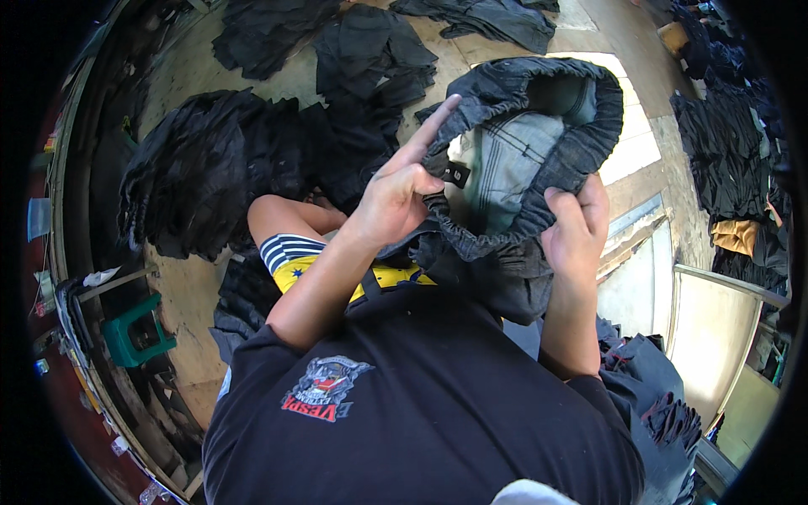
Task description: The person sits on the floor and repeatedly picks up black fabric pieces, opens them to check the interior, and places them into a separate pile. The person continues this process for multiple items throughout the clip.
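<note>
Held up in front of me is a pair of black denim pants (581,143) with a gathered elastic waistband, its opening spread wide. Pale grey-blue inner fabric with dark stitched seams shows inside. My left hand (391,202) grips the left side of the waistband, thumb pressed at a small black label (455,173) and index finger stretched along the outside. At the near right of the waistband, my right hand (579,231) is closed, its thumb on the inner side. The legs hang down toward my lap, partly hidden behind the band and my body.
Heaps of dark garments (210,168) lie at the left, with more dark piles (370,50) at the far side. Folded dark clothes (720,151) line the right. A green plastic stool (139,332) stands at the left. Denim pieces (648,404) lie by my right side.
</note>
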### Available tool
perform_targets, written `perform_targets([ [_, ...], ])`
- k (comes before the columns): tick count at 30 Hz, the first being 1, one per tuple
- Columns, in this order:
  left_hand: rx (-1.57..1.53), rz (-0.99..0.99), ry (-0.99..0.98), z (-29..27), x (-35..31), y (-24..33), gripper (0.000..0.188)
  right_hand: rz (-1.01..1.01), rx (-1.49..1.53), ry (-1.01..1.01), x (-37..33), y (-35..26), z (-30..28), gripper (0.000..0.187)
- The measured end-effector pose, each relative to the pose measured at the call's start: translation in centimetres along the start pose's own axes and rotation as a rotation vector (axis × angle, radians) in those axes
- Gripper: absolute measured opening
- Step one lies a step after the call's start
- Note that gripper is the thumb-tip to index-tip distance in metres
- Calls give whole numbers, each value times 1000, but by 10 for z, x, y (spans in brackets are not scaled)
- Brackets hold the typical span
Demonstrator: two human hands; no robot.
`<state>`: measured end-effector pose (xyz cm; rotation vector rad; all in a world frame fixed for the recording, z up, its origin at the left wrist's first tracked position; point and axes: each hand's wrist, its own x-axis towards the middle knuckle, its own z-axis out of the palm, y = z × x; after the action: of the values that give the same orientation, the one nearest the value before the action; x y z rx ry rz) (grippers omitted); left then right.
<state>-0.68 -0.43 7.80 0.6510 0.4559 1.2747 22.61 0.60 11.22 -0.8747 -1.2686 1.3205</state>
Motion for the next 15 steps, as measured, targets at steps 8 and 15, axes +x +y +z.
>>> perform_targets([
  [8, 822, -51, 113, -15, -33, 49, 114, 169, -544, -792, -7, 0, 73, 47],
  [15, 1086, 50, 1064, -79, -182, 177, 35, -60, -374, -905, 7, 27, 68, 44],
])
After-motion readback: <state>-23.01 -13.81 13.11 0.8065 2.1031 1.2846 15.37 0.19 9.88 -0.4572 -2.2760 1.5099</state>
